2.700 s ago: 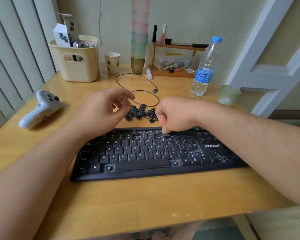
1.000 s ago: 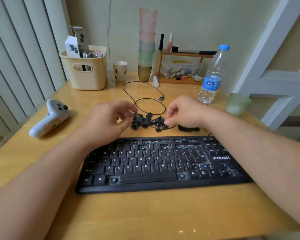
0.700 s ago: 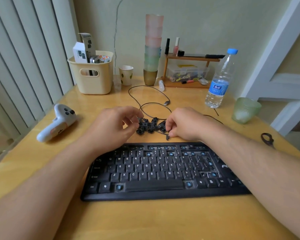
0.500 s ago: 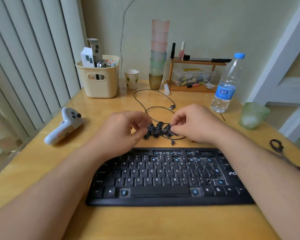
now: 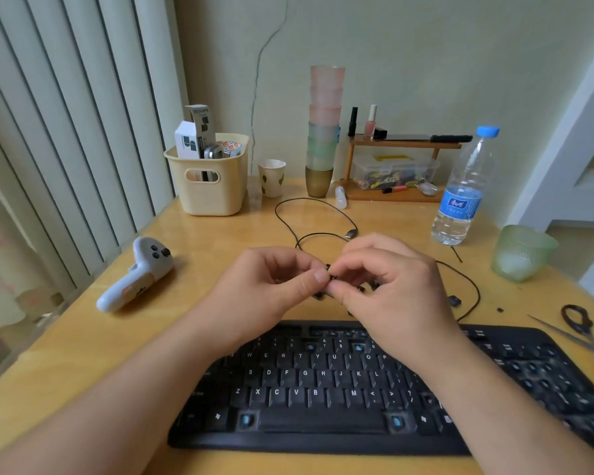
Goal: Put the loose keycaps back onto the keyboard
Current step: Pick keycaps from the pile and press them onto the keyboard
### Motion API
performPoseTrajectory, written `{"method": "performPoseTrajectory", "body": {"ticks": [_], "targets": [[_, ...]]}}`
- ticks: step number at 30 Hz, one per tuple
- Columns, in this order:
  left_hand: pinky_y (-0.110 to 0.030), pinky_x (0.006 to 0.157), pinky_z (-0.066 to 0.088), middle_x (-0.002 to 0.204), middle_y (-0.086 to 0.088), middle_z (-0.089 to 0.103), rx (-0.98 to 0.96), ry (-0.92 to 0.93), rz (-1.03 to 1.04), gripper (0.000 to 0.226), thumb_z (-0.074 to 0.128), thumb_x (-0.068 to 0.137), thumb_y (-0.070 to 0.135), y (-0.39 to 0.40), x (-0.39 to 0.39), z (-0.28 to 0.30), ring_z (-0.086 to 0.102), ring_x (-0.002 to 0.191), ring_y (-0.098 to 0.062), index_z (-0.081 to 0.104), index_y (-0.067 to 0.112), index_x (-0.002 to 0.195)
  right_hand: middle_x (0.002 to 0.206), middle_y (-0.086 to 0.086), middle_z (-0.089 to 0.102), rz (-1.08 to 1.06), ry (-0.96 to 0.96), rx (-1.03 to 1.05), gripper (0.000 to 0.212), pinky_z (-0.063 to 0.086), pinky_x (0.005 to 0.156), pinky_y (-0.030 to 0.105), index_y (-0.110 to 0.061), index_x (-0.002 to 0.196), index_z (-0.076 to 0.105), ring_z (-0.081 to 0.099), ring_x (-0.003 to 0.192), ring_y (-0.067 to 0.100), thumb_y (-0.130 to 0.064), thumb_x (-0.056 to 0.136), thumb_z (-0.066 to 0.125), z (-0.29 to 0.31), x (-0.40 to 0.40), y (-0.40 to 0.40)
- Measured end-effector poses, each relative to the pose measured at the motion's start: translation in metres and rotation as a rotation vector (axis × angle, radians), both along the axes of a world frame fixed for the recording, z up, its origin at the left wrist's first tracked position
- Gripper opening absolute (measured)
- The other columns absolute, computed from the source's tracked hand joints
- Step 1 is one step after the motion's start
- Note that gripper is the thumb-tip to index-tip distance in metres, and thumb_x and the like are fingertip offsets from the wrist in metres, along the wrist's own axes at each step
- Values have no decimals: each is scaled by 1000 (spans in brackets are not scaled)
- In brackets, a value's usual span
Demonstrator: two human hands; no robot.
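Where both hands (image 5: 326, 279) meet, keycap (image 5: 330, 272) pinched, above keyboard (image 5: 323, 389)

both hands meet above the wooden desk (image 5: 83, 341), just behind the black keyboard (image 5: 323, 389). the left hand (image 5: 271, 293) and the right hand (image 5: 388, 289) pinch one small black keycap (image 5: 330, 273) between their fingertips. a few loose keycaps (image 5: 455, 301) lie on the desk under and beside the right hand. several sockets on the keyboard show blue stems. a black cable (image 5: 309, 214) loops behind the hands. a white controller (image 5: 138, 272) lies to the left, a cream basket (image 5: 208, 180) and a water bottle (image 5: 463, 190) stand farther back, and scissors (image 5: 583, 330) lie at the right edge.
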State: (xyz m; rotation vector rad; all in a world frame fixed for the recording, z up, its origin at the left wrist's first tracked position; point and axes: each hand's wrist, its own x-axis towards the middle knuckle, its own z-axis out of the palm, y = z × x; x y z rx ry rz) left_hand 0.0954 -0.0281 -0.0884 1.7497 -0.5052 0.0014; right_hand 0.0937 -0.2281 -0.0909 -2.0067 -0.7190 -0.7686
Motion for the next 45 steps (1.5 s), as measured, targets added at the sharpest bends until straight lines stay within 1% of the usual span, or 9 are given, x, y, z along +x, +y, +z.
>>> {"method": "performPoseTrajectory", "body": {"ticks": [5,9,13,17,22,27,32,38,45], "targets": [[-41,88,57,90,-6,78,-20,-18,14,20,73,88,27,1,1,-2,69,82,-17,78,12,101,95,-13,68,43,127,119,38,60,75,24,-24,101,79,69,90,15,-1,73,90,0,-2,-1],[-46,95,56,96,-9,79,-2,-10,11,24,73,89,27,2,2,-1,72,89,-23,78,10,105,97,-16,69,61,165,134,37,62,76,28,-30,98,79,71,94,15,1,78,85,0,-2,-2],[-57,97,53,99,-13,78,4,-19,7,25,72,90,30,4,2,-1,66,98,-45,78,13,107,96,-15,70,56,138,105,31,62,76,30,-27,97,81,71,94,15,-2,80,85,0,-2,-3],[-54,94,54,99,-11,78,19,-32,10,25,72,90,31,6,3,-2,65,98,-46,78,14,107,95,-15,70,55,92,47,27,61,73,31,-26,99,81,70,92,15,-5,82,84,0,-2,-4],[-53,99,53,96,-5,78,83,-33,21,21,71,91,28,4,2,-2,71,90,-24,77,13,104,82,-13,69,21,40,-259,16,56,67,28,-25,90,80,66,76,11,-12,82,83,18,-3,-10],[-44,95,54,92,-2,78,116,-51,-2,21,71,91,33,4,5,-5,69,88,-24,77,15,101,70,-18,64,0,86,-786,10,43,68,12,-35,91,80,60,71,1,-29,84,75,69,-2,-1],[-41,92,55,91,-3,78,118,-63,-32,21,68,93,35,3,2,-4,69,88,-17,78,18,101,76,-15,67,-36,76,-1059,12,56,73,32,-33,96,77,62,77,4,-35,88,69,98,-4,8],[-28,82,54,92,25,72,640,-375,174,28,64,93,56,22,12,-6,62,87,5,75,39,112,76,-16,69,-113,433,-886,7,50,67,20,-33,88,76,63,75,0,-35,84,82,90,10,-50],[-21,75,50,92,23,70,633,-395,168,22,68,93,51,23,19,-13,61,86,7,75,39,111,69,-15,70,-117,901,-737,7,46,66,18,-26,83,80,58,61,-4,-24,82,87,47,11,-103]]}}
